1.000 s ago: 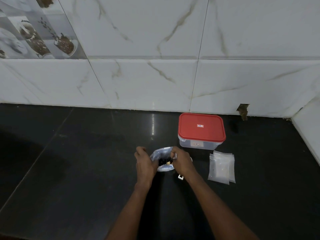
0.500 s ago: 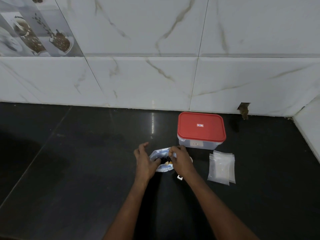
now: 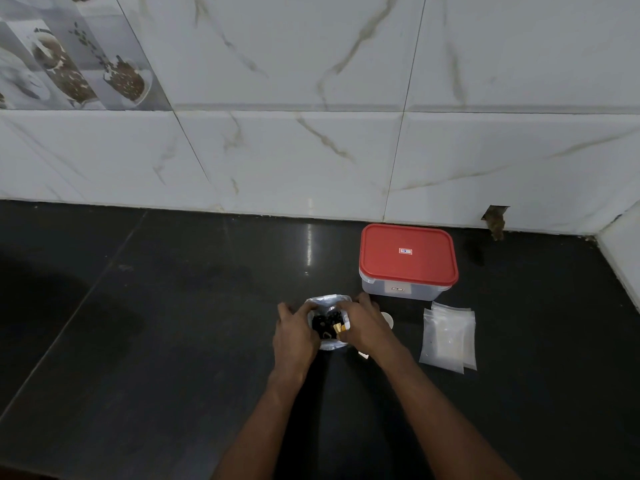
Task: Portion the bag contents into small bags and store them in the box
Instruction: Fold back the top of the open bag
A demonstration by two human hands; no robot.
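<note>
On my head-camera feed, the left hand and right hand each grip a side of the open bag on the black counter, the red-lidded box at its two o'clock and the small bags at three o'clock.

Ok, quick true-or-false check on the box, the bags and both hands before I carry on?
1. The left hand and right hand both hold the open bag. True.
2. The small bags lie left of the hands. False: they lie on the counter to the right of the hands, in front of the box.
3. The red lid sits on the box. True.
4. The open bag holds white powder. False: it holds dark pieces with a few yellow ones.
</note>
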